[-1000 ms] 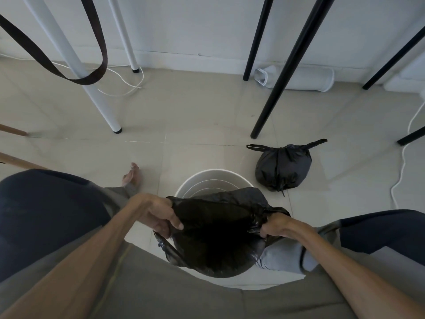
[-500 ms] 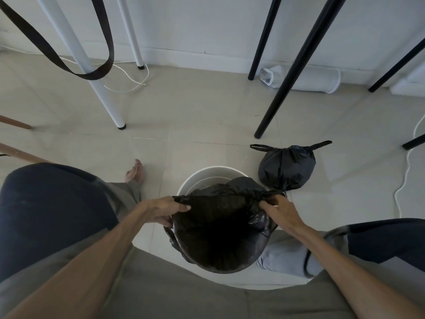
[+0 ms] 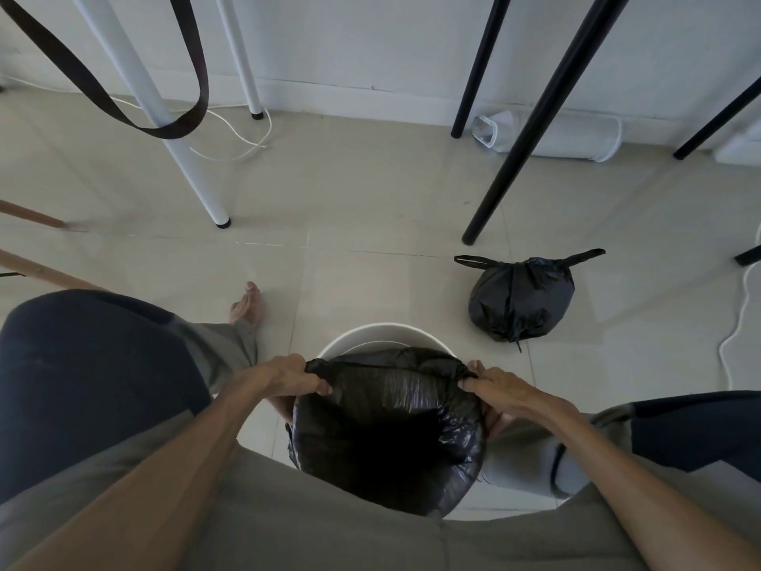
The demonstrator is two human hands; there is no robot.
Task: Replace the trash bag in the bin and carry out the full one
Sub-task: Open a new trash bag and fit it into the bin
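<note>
A round white bin (image 3: 385, 332) stands on the floor between my knees. A fresh black trash bag (image 3: 391, 430) is stretched wide open over its near part, hiding most of the bin; the far rim shows bare. My left hand (image 3: 288, 379) grips the bag's top edge on the left side. My right hand (image 3: 500, 387) grips the same edge on the right. A full black trash bag (image 3: 519, 300), tied shut with its handles sticking out, sits on the floor to the right of the bin and a little beyond it.
White table legs (image 3: 181, 158) stand at the left, black legs (image 3: 531, 121) at the right. A dark strap (image 3: 164, 129) hangs at upper left. White cables (image 3: 243, 146) lie by the wall and at the right edge. A white canister (image 3: 552, 136) lies by the skirting. A bare foot (image 3: 247, 304) rests left of the bin.
My hands have moved forward and apart with the fresh bag, spreading its mouth wider over the bin. The tied bag has not moved.
</note>
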